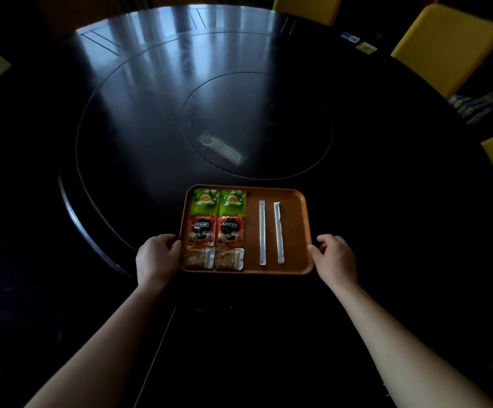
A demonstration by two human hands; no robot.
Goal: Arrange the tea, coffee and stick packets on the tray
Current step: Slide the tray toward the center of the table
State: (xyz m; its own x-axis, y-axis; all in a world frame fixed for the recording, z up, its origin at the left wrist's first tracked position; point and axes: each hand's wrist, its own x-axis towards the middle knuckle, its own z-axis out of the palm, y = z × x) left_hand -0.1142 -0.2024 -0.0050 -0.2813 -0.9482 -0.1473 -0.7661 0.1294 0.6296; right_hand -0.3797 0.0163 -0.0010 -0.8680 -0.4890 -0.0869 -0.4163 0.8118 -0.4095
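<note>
Hands gripping tray point(293, 231) at lower center: left hand point(158, 256), right hand point(335, 259). Packets arranged in 2s; likely needs only squaring on surface point(121, 128).

orange-brown tray point(293, 228), rounded corners. left side, three rows of two, flat and close together: green tea packets point(219, 201) farthest, red coffee packets point(215, 231) in the middle, brown sachets point(213, 258) nearest. right side: two white stick packets point(269, 232) lying lengthwise, slightly apart.
</note>
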